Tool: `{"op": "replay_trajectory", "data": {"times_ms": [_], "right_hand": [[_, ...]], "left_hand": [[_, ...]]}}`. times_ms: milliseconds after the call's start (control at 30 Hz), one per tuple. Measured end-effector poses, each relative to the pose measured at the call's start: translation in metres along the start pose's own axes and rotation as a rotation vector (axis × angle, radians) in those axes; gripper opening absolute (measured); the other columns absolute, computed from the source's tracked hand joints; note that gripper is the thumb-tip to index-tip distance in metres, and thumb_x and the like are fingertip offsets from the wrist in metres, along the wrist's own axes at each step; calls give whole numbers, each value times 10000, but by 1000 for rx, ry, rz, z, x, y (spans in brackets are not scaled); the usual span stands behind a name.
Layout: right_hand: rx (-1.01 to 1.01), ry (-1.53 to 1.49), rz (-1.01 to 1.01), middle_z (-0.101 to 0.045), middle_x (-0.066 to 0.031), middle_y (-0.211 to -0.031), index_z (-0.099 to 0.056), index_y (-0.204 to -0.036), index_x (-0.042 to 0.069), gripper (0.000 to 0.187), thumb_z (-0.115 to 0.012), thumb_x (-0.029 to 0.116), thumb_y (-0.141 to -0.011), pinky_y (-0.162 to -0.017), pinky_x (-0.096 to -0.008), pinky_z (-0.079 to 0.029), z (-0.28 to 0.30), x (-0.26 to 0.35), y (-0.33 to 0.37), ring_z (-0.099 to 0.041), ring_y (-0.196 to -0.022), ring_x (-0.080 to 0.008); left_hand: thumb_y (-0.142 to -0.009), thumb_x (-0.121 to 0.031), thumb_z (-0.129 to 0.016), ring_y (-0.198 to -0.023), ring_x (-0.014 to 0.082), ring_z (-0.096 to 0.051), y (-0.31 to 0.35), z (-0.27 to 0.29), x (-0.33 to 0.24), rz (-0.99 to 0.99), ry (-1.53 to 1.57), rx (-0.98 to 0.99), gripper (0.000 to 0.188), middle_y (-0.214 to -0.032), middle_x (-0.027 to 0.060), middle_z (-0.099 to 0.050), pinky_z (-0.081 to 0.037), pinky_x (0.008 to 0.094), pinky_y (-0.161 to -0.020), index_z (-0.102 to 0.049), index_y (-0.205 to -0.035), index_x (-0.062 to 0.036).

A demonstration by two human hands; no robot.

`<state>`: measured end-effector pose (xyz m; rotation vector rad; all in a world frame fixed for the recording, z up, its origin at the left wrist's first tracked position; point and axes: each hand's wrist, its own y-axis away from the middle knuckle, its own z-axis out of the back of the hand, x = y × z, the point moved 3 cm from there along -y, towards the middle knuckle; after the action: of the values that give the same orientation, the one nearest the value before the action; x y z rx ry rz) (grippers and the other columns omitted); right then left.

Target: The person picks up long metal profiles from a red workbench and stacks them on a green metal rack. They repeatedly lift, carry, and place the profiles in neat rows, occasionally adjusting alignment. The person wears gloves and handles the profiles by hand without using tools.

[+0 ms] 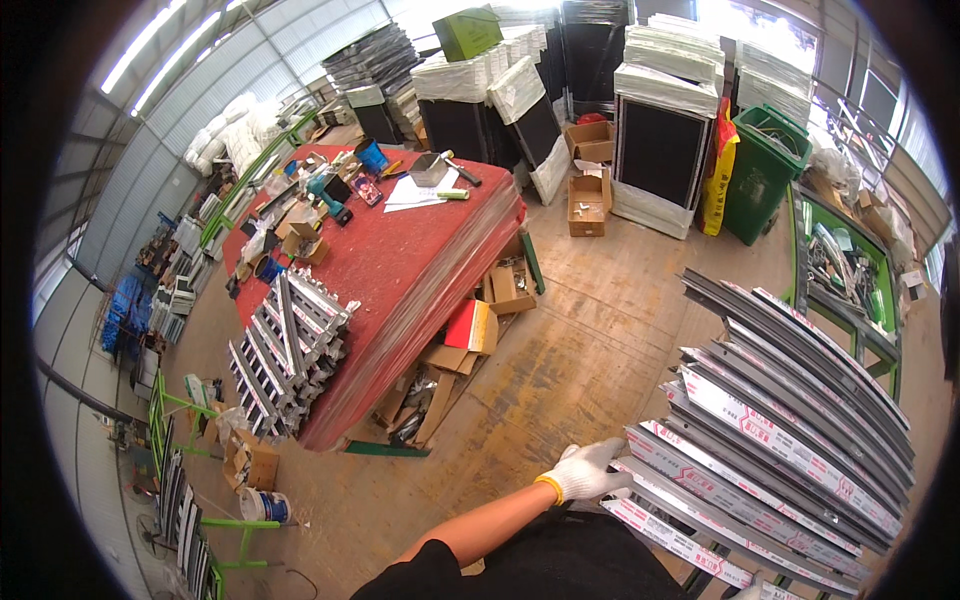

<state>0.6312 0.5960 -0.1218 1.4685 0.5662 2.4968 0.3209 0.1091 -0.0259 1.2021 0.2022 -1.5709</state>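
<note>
My left hand, in a white glove with a yellow cuff, reaches right from the lower middle. It grips the near end of a long grey metal profile in a stack of such profiles. Many carry white film with red print, and the stack fans out to the lower right. A white sliver at the bottom edge may be my right hand, but too little shows to tell.
A red-covered worktable at centre left holds short metal frame pieces, a teal drill, papers and small boxes. Cardboard boxes lie beneath it. A green bin and wrapped panel stacks stand behind.
</note>
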Motion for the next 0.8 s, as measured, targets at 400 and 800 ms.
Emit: {"op": "replay_trajectory", "data": {"times_ms": [400, 800], "right_hand": [[59, -154, -12, -670, -240, -1408, -526, -1536, -158, 691, -767, 268, -1048, -1083, -460, -553, -6, 11, 14, -677, -1203, -353], [22, -52, -27, -711, -233, -1369, -595, -1516, -101, 603, -706, 299, -1078, -1041, -431, -576, -13, 27, 22, -705, -1175, -335]], "left_hand": [[-985, -527, -728, -1309, 440, -670, 12, -4, 18, 64, 57, 24, 820, -1443, 316, -635, -518, 453, -1127, -546, -1546, 42], [-992, -549, -709, -1313, 426, -685, 23, -19, 38, 151, 194, 19, 807, -1387, 316, -695, -518, 436, -1117, -575, -1518, 49]]}}
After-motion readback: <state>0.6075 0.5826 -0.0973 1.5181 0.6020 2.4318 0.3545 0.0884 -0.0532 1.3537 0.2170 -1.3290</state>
